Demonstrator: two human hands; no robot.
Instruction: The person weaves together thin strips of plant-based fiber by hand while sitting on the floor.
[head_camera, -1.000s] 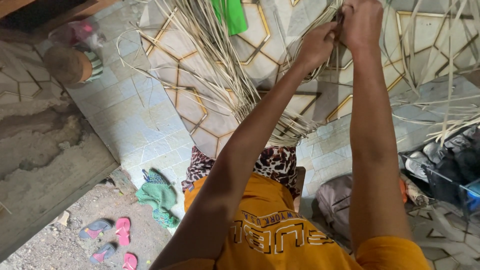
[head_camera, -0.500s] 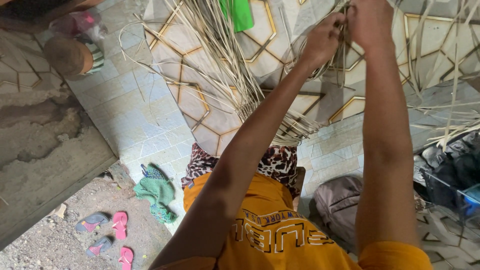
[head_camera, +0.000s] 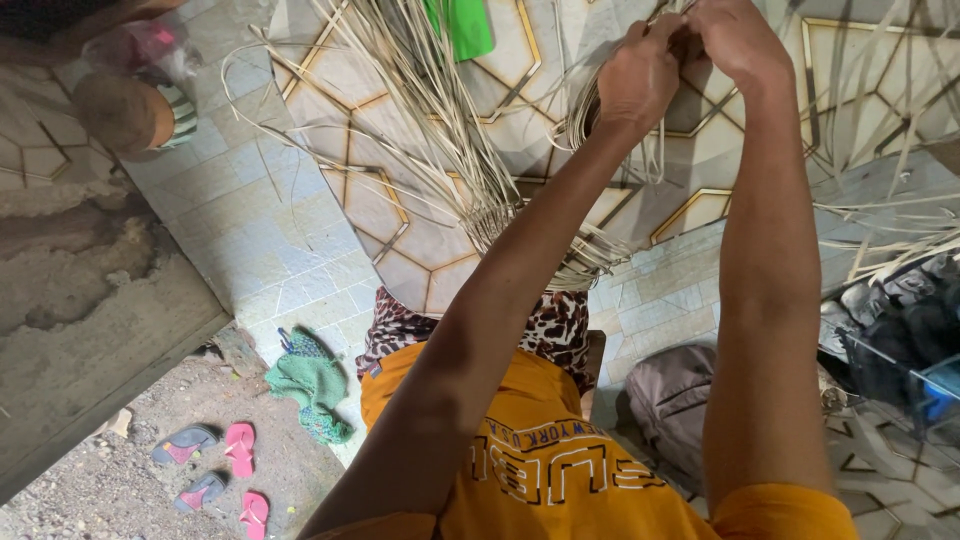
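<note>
Left hand (head_camera: 640, 75) and right hand (head_camera: 735, 45), upper right of the frame, both pinch pale strips (head_camera: 600, 120) gathered into a loop; most strips (head_camera: 420, 130) at upper centre lie loose on the tiled floor (head_camera: 260, 240), unworked.

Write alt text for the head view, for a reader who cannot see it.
Both hands, left hand and right hand, reach forward with a grip on pale thin strips fanned across a tiled floor. Below are an orange shirt, a green cloth and pink sandals.
</note>
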